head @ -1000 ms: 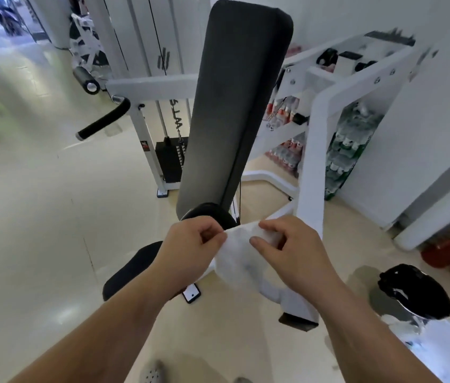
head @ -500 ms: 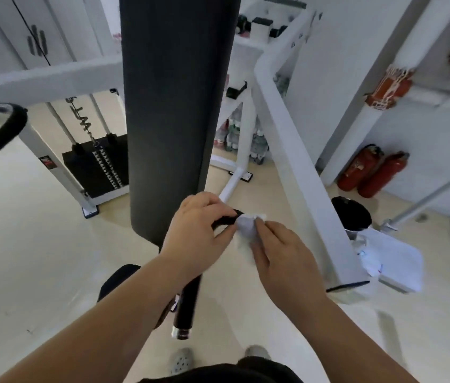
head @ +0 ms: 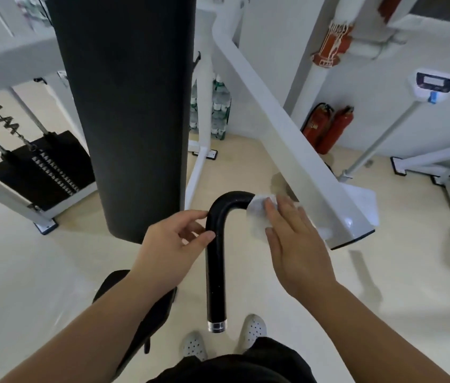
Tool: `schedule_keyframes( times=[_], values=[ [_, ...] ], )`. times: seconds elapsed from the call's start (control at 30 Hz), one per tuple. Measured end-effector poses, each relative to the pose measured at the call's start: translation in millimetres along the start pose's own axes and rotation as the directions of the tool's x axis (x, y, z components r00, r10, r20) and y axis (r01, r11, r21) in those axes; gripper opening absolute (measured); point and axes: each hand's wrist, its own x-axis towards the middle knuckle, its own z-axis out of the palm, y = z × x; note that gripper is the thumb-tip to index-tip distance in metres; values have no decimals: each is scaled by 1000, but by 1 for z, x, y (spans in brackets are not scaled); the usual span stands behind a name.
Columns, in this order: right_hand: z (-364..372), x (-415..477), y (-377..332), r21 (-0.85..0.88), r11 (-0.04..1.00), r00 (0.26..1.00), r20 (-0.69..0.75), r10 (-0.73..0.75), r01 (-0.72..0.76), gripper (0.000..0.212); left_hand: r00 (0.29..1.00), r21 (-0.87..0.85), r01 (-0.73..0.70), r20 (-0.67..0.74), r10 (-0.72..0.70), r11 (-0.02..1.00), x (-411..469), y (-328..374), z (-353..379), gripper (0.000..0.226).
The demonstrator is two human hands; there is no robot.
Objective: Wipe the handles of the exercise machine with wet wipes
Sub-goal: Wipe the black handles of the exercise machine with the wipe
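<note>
A black curved handle [head: 216,261] of the exercise machine hangs in the middle of the view, with a chrome cap at its lower end. My right hand [head: 293,239] presses a white wet wipe [head: 258,214] against the bent upper part of the handle, where it meets the white arm. My left hand [head: 175,241] touches the straight part of the handle from the left, fingers loosely curled, thumb on the bar. The wipe is partly hidden under my right fingers.
The tall black back pad [head: 127,106] stands just left of the handle. A slanted white frame arm [head: 287,139] runs down to the right. A weight stack [head: 44,170] sits at left, two red fire extinguishers [head: 326,128] at the back wall, the black seat [head: 135,305] below.
My head has moved closer and over the handle. My hands stopped unfolding the wipe; the right hand now holds it alone on the handle's bend, and the left hand rests on the bar.
</note>
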Motion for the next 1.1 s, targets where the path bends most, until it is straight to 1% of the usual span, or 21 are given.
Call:
schedule_keyframes(
  times=[0.03, 0.1, 0.2, 0.3, 0.37, 0.5, 0.7, 0.77, 0.83, 0.9, 1.0, 1.1],
  values=[
    [1, 8, -7, 15, 1000, 1000, -7, -10, 10, 54, 1000, -16, 12, 12, -11, 1000, 2, 0, -1, 32],
    [4, 19, -26, -24, 998, 998, -7, -65, 65, 56, 999, -44, 25, 28, -24, 999, 3, 0, -2, 33],
    [8, 23, -47, -116, 975, 981, 72, -180, 187, 62, 1000, -52, 14, 17, -13, 999, 1, -2, -1, 34],
    [10, 18, -41, -173, 954, 967, 114, -229, 247, 69, 1000, -56, 11, 14, -10, 998, -1, -4, 1, 35],
    [8, 13, -26, -219, 948, 969, 135, -205, 231, 76, 999, -61, 25, 23, -24, 998, -1, -5, 1, 34],
    [-3, 3, 0, -262, 962, 989, 138, -46, 81, 85, 998, -90, 44, 43, -41, 995, 1, -9, 2, 33],
    [-6, -11, -1, -338, 940, 983, 185, 16, 48, 98, 996, -105, 47, 84, -38, 993, 3, -8, -1, 33],
    [-6, -1, -13, -338, 937, 977, 210, -17, 89, 102, 994, -104, 54, 104, -43, 993, 4, -7, -2, 32],
    [-5, 14, -32, -278, 944, 964, 240, -110, 177, 102, 992, -114, 62, 112, -49, 992, 5, -7, -3, 29],
    [-4, 28, -49, -217, 945, 951, 247, -187, 243, 98, 992, -132, 65, 117, -49, 989, 6, -7, -4, 27],
    [-3, 36, -59, -225, 938, 949, 235, -212, 265, 91, 989, -125, 49, 146, -31, 991, 7, -6, -5, 27],
    [-3, 30, -48, -248, 929, 947, 236, -216, 274, 91, 988, -129, 41, 156, -20, 991, 9, -7, -6, 24]
  ],
)
